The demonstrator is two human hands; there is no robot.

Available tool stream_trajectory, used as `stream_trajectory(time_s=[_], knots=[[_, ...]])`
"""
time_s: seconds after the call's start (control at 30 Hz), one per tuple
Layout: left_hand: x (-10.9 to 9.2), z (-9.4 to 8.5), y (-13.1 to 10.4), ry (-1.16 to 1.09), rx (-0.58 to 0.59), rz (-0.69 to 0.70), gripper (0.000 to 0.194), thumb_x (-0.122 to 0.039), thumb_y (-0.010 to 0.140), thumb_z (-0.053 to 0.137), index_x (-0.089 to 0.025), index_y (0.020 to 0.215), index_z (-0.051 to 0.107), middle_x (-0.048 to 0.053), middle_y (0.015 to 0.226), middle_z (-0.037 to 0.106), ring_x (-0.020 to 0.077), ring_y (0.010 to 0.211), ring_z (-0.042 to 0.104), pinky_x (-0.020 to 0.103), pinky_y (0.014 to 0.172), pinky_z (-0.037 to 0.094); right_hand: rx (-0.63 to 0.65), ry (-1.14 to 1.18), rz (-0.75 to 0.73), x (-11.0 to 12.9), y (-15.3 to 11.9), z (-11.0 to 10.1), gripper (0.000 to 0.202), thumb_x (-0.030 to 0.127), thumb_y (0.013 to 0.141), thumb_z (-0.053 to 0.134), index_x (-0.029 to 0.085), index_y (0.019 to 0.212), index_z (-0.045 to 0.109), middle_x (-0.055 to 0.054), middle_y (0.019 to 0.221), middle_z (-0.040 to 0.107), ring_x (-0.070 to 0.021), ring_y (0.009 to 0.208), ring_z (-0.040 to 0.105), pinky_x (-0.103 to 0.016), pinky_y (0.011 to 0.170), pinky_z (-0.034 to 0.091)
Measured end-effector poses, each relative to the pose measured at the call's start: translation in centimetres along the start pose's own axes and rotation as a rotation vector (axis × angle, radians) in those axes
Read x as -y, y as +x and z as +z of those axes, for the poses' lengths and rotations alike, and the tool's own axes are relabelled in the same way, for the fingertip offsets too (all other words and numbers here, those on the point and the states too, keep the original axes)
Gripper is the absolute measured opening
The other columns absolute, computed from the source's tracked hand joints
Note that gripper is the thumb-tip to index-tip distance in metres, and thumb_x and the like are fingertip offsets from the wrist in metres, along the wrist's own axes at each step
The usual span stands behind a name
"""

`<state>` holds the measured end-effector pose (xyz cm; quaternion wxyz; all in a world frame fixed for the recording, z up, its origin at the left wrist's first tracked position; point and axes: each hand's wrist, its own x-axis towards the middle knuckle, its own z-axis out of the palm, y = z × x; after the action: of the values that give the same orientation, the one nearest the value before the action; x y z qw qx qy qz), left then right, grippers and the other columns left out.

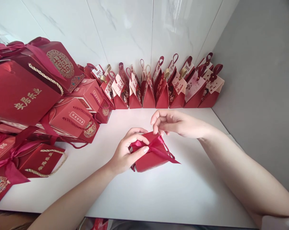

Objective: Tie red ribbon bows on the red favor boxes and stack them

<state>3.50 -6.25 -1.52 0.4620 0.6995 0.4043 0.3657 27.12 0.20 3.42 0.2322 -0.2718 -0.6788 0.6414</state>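
a small red box (149, 163) sits on the white bench (144, 198), the left hand (125, 150) clamping its fingers on the box's pink ribbon (157, 149). the right hand (169, 123) curls over the far edge, its grip unclear; beyond, peaked boxes (162, 94) line the tiled wall (125, 28).

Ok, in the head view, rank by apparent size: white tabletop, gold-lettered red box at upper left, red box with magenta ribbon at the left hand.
Largest to smallest:
White tabletop
Gold-lettered red box
Red box with magenta ribbon, partly covered by left hand
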Motion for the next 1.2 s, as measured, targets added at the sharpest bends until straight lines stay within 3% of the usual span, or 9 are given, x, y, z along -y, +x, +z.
stream_trajectory(time_s=[0.2,0.47,0.67,0.83,0.97,1.1,1.2], knots=[[0.0,-0.2,0.0,0.016,0.019,0.017,0.007,-0.023,0.089,0.062,-0.021,0.090,0.068,0.007,0.127,0.049,0.0156,0.100,0.060,0.028,0.086,0.050,0.125,-0.264,0.037,1.2,-0.7,-0.1,0.018,0.014,0.086,0.060,0.017,0.104,0.063,-0.005,0.102,0.067,-0.0142,0.081,0.063,-0.027,0.069,0.050],[0.0,-0.2,0.0,0.107,0.027,0.127,0.016,-0.017,0.089,0.059,-0.024,0.090,0.073,0.007,0.122,0.052,0.0219,0.117,0.055,0.036,0.102,0.045,0.221,-0.386,-0.023,1.3,-0.9,0.1,0.023,0.012,0.088,0.059,0.021,0.107,0.068,-0.003,0.104,0.068,-0.0154,0.089,0.065,-0.030,0.081,0.051],[0.0,-0.3,0.1,0.121,0.035,0.166,0.015,-0.014,0.088,0.059,-0.022,0.089,0.072,0.007,0.122,0.052,0.0211,0.118,0.055,0.034,0.104,0.044,0.304,-0.432,-0.119,1.0,-0.7,0.3,0.015,0.017,0.089,0.061,0.019,0.099,0.073,-0.005,0.098,0.063,-0.0143,0.082,0.061,-0.028,0.076,0.048],[-0.1,-0.2,0.0,0.148,0.040,0.191,0.018,-0.013,0.088,0.058,-0.024,0.092,0.072,0.006,0.121,0.053,0.0205,0.118,0.056,0.034,0.104,0.045,0.286,-0.416,-0.115,0.6,-0.3,0.5,0.017,0.020,0.095,0.052,0.018,0.100,0.068,-0.005,0.099,0.062,-0.0141,0.082,0.059,-0.028,0.076,0.045],[-0.1,0.0,0.0,0.225,0.007,0.222,0.023,-0.011,0.089,0.055,-0.024,0.094,0.073,0.007,0.121,0.054,0.0211,0.117,0.056,0.038,0.105,0.045,0.149,-0.419,0.016,1.1,-0.6,0.9,0.017,0.027,0.097,0.047,0.019,0.094,0.062,-0.001,0.082,0.062,-0.0126,0.070,0.055,-0.025,0.063,0.042],[-0.2,0.2,0.0,0.338,-0.055,0.352,0.026,-0.006,0.086,0.054,-0.022,0.092,0.073,0.008,0.117,0.056,0.0231,0.116,0.055,0.041,0.102,0.046,0.105,-0.567,0.171,2.0,-1.4,1.8,0.023,0.037,0.091,0.057,0.019,0.077,0.058,0.002,0.068,0.059,-0.0113,0.057,0.049,-0.023,0.050,0.034],[-0.2,0.1,-0.1,0.402,-0.092,0.475,0.031,-0.001,0.083,0.053,-0.022,0.092,0.074,0.009,0.114,0.059,0.0233,0.112,0.055,0.042,0.097,0.049,0.100,-0.642,0.179,2.5,-1.8,2.4,0.018,0.031,0.087,0.060,0.020,0.072,0.055,0.003,0.067,0.060,-0.0111,0.056,0.050,-0.022,0.047,0.034]])
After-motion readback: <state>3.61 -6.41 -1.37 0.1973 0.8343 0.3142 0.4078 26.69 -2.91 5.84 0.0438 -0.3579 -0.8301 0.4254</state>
